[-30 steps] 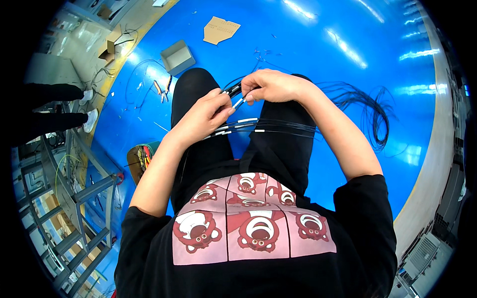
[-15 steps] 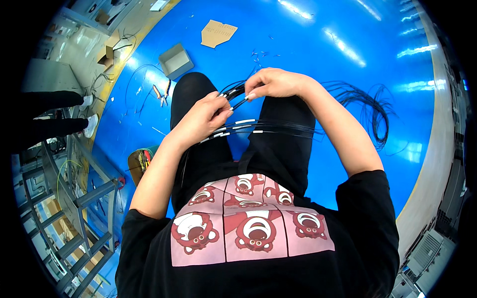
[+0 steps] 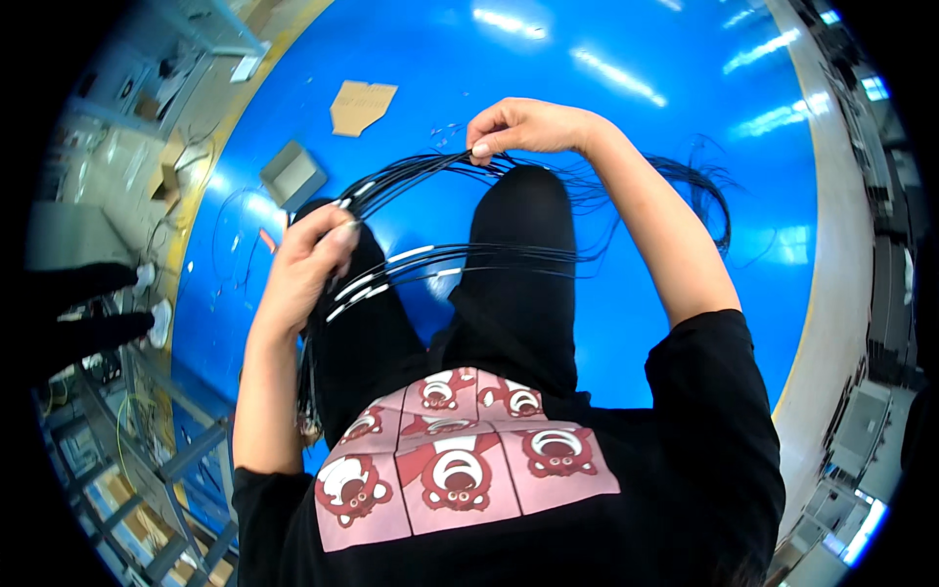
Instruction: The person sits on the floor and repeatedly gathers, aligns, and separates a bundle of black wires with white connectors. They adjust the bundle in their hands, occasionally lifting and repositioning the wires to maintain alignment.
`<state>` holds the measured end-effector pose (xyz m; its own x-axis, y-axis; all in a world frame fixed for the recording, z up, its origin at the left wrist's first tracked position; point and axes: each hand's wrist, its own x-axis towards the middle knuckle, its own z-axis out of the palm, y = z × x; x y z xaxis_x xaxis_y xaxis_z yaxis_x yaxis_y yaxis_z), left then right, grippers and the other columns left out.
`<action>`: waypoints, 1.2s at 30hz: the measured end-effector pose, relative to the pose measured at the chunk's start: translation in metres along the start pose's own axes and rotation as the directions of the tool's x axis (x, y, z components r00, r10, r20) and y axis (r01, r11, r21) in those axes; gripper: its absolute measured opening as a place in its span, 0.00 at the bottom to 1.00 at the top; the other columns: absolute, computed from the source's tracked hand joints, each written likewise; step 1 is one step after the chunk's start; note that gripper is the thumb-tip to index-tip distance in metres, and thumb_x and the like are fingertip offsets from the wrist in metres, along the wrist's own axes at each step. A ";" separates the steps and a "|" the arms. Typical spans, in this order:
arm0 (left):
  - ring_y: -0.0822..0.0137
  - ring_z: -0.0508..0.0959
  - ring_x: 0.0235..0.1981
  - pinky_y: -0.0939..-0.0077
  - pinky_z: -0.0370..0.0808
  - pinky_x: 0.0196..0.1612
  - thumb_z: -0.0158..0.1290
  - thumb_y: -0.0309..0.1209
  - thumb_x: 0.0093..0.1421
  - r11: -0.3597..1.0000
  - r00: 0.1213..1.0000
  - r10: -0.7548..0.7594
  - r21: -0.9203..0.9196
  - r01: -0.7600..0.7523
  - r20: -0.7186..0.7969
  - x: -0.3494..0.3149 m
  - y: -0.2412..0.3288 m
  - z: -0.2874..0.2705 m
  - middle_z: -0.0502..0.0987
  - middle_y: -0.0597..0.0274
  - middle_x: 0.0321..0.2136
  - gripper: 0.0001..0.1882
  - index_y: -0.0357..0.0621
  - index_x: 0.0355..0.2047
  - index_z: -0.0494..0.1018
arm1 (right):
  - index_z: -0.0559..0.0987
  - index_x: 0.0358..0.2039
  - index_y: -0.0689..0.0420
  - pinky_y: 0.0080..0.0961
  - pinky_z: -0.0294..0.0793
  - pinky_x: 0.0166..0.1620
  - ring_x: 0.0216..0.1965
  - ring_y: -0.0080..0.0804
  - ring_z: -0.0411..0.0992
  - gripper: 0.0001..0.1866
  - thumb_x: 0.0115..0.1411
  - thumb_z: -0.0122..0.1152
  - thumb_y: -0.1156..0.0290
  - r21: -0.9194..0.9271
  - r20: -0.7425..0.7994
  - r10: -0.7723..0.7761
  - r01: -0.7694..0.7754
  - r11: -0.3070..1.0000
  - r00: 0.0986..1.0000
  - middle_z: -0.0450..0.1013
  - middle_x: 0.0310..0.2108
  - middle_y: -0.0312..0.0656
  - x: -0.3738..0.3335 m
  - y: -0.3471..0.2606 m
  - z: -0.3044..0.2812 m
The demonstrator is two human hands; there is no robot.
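The person wears a black short-sleeved T-shirt [image 3: 685,470] with pink bear panels [image 3: 460,460] and black trousers [image 3: 518,284].

Glossy blue floor [image 3: 626,108], ceiling lights reflected in streaks. Flat cardboard piece [image 3: 362,106] at far left; small open grey box [image 3: 292,175] nearer, just left of it. Thin loose wires [image 3: 230,235] scattered along left side, near yellow border line [image 3: 210,157]. Tangled bundle of black cables [image 3: 709,196] trailing across floor at right. Beige strip [image 3: 831,245] runs beyond blue area at right edge.
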<state>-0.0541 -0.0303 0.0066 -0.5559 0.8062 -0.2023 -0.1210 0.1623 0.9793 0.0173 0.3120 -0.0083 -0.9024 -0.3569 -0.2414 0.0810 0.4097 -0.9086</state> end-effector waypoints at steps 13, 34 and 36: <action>0.78 0.62 0.25 0.83 0.59 0.28 0.51 0.32 0.62 0.965 0.998 0.065 0.253 -0.061 -0.004 -0.025 0.020 -0.006 0.63 0.71 0.24 0.10 0.42 0.26 0.67 | 0.80 0.36 0.60 0.20 0.69 0.46 0.37 0.20 0.71 0.12 0.60 0.62 0.63 -0.042 -0.372 0.273 -0.309 0.950 0.887 0.77 0.31 0.32 -0.150 0.052 -0.045; 0.81 0.66 0.21 0.87 0.66 0.23 0.42 0.25 0.68 0.993 0.997 -0.043 0.111 0.050 -0.065 -0.028 -0.018 0.026 0.70 0.66 0.30 0.15 0.46 0.52 0.71 | 0.78 0.33 0.63 0.31 0.72 0.34 0.29 0.38 0.75 0.06 0.56 0.60 0.75 0.044 -0.407 0.051 -0.036 0.998 0.912 0.76 0.26 0.46 -0.037 -0.056 0.169; 0.81 0.65 0.21 0.87 0.65 0.23 0.42 0.24 0.67 0.980 1.000 -0.009 0.197 0.003 0.025 -0.027 -0.027 0.020 0.69 0.67 0.30 0.13 0.44 0.49 0.73 | 0.77 0.32 0.63 0.30 0.72 0.33 0.29 0.35 0.75 0.05 0.56 0.61 0.76 0.119 -0.351 0.110 -0.072 0.990 0.930 0.76 0.26 0.46 -0.035 -0.058 0.170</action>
<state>-0.0190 -0.0449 -0.0144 -0.5340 0.8189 -0.2104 0.0418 0.2741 0.9608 0.1165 0.1584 -0.0050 -0.9788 0.0074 -0.2046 0.1955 0.3314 -0.9230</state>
